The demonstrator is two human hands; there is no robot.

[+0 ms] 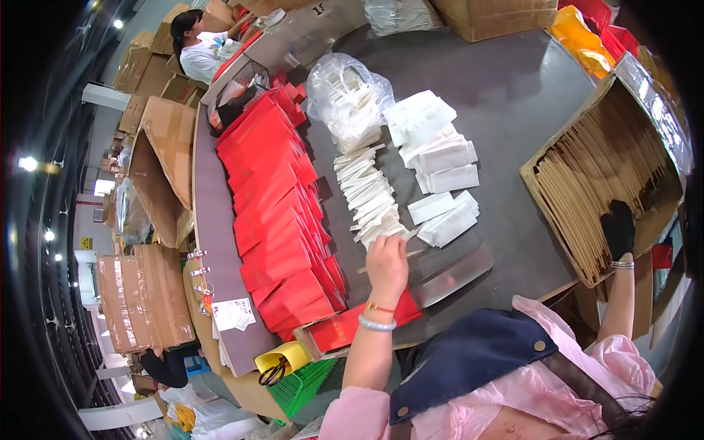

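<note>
My left hand [386, 268], bare with a bangle at the wrist, is closed with its fingers curled at the near end of a row of white paper slips [365, 192]. Whatever its fingertips grip is hidden. Beneath that forearm lies a flat red packet [343, 328], next to a clear plastic strip [458, 276]. My right hand [620, 231], in a black glove, reaches into an open cardboard box [529, 183] and rests against tightly packed brown flat pieces [587, 165]. Its fingers are too dark to make out.
Overlapping red packets [271, 220] run along the table's left side. White packets [440, 158] and a clear bag of slips [348, 95] lie mid-table. Scissors [273, 372] sit in a yellow holder [290, 355] at the near edge. Across the far left, another person [205, 51] works.
</note>
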